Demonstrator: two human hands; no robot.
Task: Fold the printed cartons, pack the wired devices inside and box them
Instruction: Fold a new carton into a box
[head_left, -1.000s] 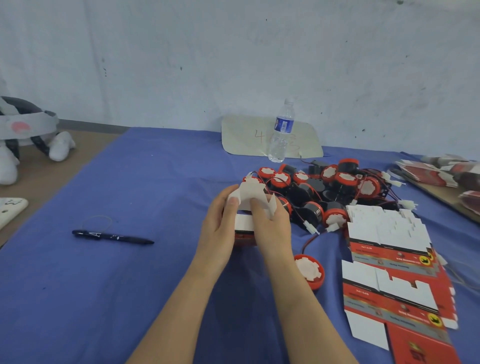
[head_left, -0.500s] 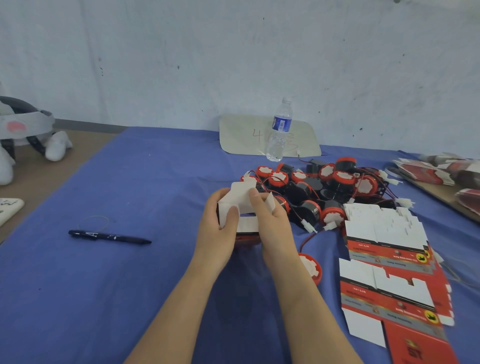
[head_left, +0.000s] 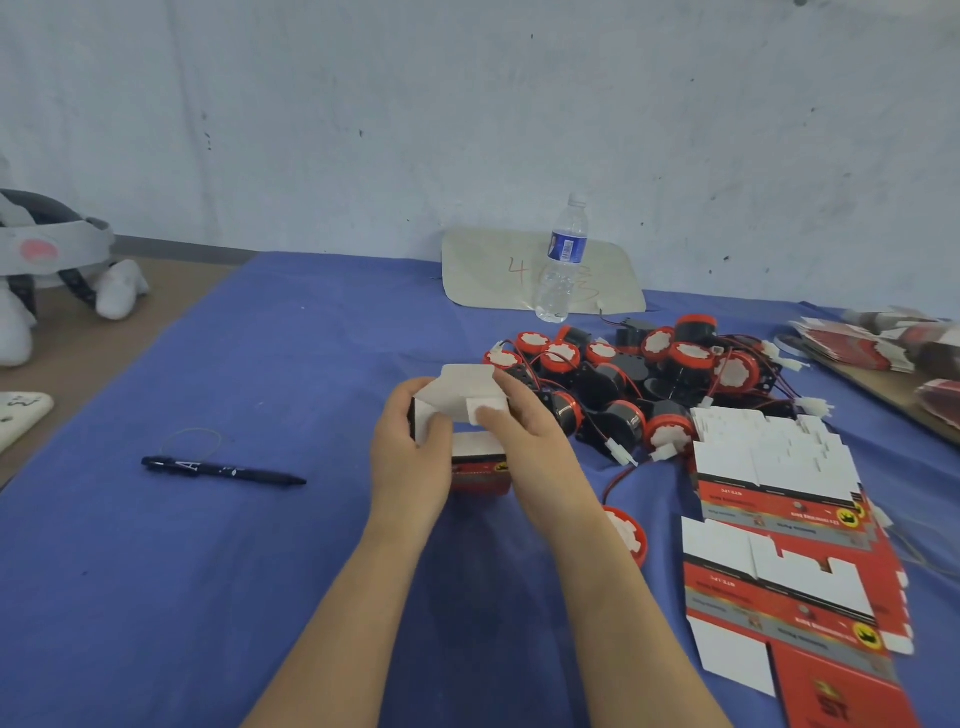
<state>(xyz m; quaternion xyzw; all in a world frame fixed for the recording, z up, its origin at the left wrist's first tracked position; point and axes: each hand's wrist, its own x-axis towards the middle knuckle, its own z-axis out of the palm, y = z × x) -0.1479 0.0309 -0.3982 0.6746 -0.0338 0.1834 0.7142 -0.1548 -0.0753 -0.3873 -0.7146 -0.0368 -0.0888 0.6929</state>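
Note:
A small red printed carton (head_left: 478, 467) with white flaps stands on the blue cloth in the middle. My left hand (head_left: 410, 462) grips its left side. My right hand (head_left: 535, 441) holds its right side, with the thumb pressing a white flap (head_left: 485, 410) down over the top. A pile of red and black wired devices (head_left: 634, 379) lies just behind and to the right. One more device (head_left: 626, 530) sits beside my right forearm. Flat printed cartons (head_left: 779, 493) are stacked at the right.
A black pen (head_left: 223, 470) lies on the cloth to the left. A water bottle (head_left: 561, 260) stands on a beige board (head_left: 488, 270) at the back. More flat cartons (head_left: 872, 343) lie at the far right. A headset (head_left: 47, 249) sits far left.
The carton's top flaps have been folded lower over the opening, and my right thumb now presses one down. Both hands stay on the carton.

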